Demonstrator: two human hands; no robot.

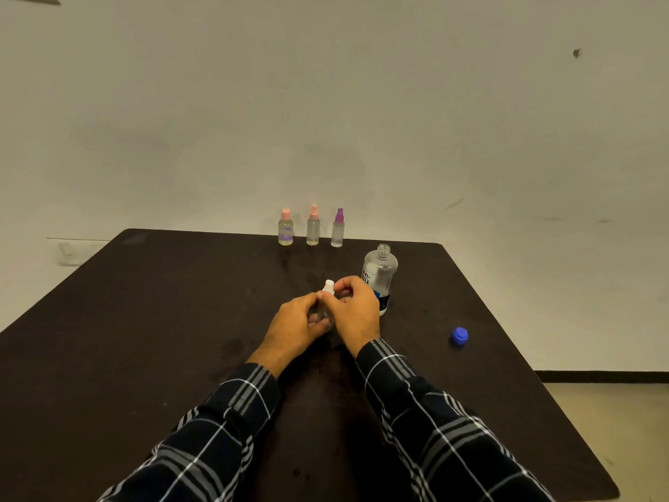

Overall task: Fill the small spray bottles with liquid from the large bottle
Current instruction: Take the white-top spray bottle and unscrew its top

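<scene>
At the middle of the dark table [152,320] my left hand [295,326] grips the clear body of a small spray bottle [323,313]. My right hand [356,313] pinches its white spray top [328,286]. Most of the bottle's body is hidden by my fingers. The large clear bottle [378,275] stands uncapped just right of my right hand, partly filled with clear liquid. Its blue cap [459,336] lies on the table further right. Three small spray bottles stand in a row at the far edge: two pink-topped [285,227] [313,226] and one purple-topped [338,228].
A plain pale wall rises right behind the table's far edge. The table's right edge drops to a beige floor [615,411]. Faint wet marks show on the tabletop near my hands.
</scene>
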